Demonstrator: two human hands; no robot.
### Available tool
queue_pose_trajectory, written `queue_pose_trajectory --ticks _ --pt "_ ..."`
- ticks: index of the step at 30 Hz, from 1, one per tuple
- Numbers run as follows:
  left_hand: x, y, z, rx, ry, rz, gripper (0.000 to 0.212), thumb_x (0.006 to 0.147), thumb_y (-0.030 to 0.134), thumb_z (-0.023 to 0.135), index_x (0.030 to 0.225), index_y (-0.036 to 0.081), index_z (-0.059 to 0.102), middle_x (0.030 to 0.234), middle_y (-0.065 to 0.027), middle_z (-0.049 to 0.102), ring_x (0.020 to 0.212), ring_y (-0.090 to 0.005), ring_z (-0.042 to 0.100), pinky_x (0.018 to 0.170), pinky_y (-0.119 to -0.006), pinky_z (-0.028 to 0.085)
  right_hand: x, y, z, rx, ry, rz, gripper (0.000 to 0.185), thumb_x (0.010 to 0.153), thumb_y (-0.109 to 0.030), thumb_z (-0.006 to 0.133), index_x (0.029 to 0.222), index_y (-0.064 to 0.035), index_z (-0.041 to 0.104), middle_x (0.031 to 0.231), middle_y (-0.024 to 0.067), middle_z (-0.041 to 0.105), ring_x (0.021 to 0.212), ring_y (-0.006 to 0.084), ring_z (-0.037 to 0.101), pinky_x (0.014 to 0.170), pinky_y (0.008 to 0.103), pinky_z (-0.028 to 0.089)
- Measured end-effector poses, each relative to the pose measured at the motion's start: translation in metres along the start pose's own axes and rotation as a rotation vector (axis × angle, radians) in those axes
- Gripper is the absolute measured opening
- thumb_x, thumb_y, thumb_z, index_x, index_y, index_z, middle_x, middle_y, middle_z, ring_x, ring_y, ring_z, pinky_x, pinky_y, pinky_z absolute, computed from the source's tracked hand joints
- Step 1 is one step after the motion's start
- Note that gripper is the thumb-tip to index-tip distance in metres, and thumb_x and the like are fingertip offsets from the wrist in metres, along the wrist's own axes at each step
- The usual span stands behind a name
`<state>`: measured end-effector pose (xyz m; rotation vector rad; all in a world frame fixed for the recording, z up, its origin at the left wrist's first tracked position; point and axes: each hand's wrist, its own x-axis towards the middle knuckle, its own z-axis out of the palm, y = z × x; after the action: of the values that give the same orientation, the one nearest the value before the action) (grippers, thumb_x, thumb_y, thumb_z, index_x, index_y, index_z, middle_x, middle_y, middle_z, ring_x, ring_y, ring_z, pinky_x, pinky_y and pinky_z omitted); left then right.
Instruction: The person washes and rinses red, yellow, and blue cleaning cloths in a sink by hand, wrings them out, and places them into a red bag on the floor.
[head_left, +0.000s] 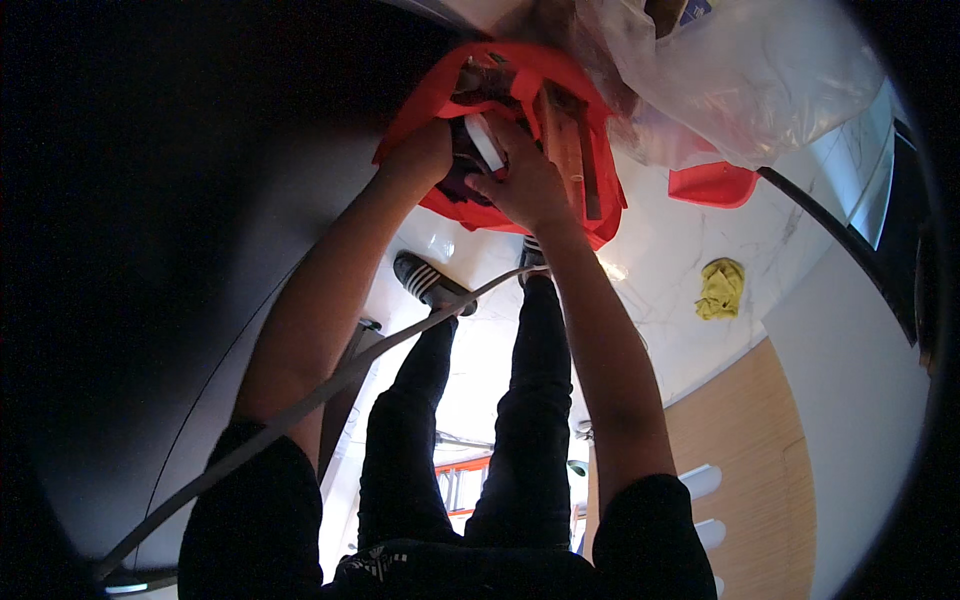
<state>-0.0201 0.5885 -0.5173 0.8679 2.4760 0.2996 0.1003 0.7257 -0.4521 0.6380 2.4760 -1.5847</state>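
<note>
A red bag (450, 67) stands wide at its mouth on the floor before me, with several things inside. My left hand (427, 154) reaches into its left side, and its fingers are hidden. Over the bag's middle, my right hand (525, 176) has its thumb and fingers around a small white object (485, 142). Dark cloth-like material (461, 184) lies below that object. Long brownish pieces (571, 150) rest inside the bag, right of my right hand.
A clear plastic bag (750, 82) is at the upper right, beside a red dustpan-like piece (712, 185). A crumpled yellow cloth (721, 289) lies on the marble-patterned floor (652, 300). A grey cable (360, 360) crosses before my legs. Wooden drawer fronts (750, 450) stand at the lower right.
</note>
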Motion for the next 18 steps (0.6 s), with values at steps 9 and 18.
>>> queue_pose_trajectory --ticks 9,18 --pt "0.026 0.032 -0.033 -0.054 0.018 -0.186 0.028 0.089 0.021 0.043 0.112 0.011 0.053 0.112 -0.0131 0.056 0.102 -0.0308 0.054 0.087 -0.04 0.042 0.014 0.033 0.028 -0.576 -0.183 0.02 0.028 0.08 -0.015 0.049 0.105 -0.0038 0.048 0.101 0.0213 0.052 0.082 0.0327 0.059 0.068 0.0404 0.051" --pt "0.002 0.099 -0.057 -0.064 -0.165 -0.055 0.023 0.078 0.004 0.043 0.097 -0.001 0.056 0.099 -0.0247 0.056 0.094 -0.0385 0.055 0.08 -0.046 0.044 0.03 0.022 -0.007 -0.374 -0.042 0.114 0.04 0.077 -0.024 0.054 0.109 -0.0016 0.046 0.111 0.0208 0.047 0.102 0.0358 0.049 0.085 0.0446 0.043"
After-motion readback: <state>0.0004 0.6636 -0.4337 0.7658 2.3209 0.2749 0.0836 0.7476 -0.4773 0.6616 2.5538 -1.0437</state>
